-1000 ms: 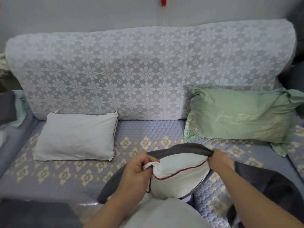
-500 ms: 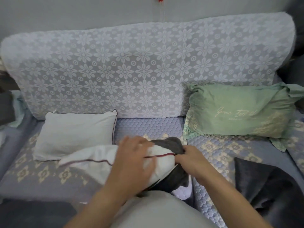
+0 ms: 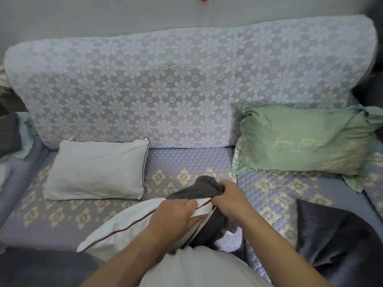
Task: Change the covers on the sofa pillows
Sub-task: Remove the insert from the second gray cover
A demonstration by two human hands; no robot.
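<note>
Fingers of my left hand curl around the white pillow; my right hand pinches the grey cover. Bare sofa seat lies beyond.

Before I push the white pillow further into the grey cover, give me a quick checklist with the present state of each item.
1. Left hand grips the white pillow: ok.
2. Right hand holds the grey cover at its edge: ok.
3. Pillow corner inside the cover's opening: cannot tell, hands hide it.
4. Pillow mostly inside: not ok, most of it sticks out to the left.
5. Sofa seat ahead free for working: ok.
</note>
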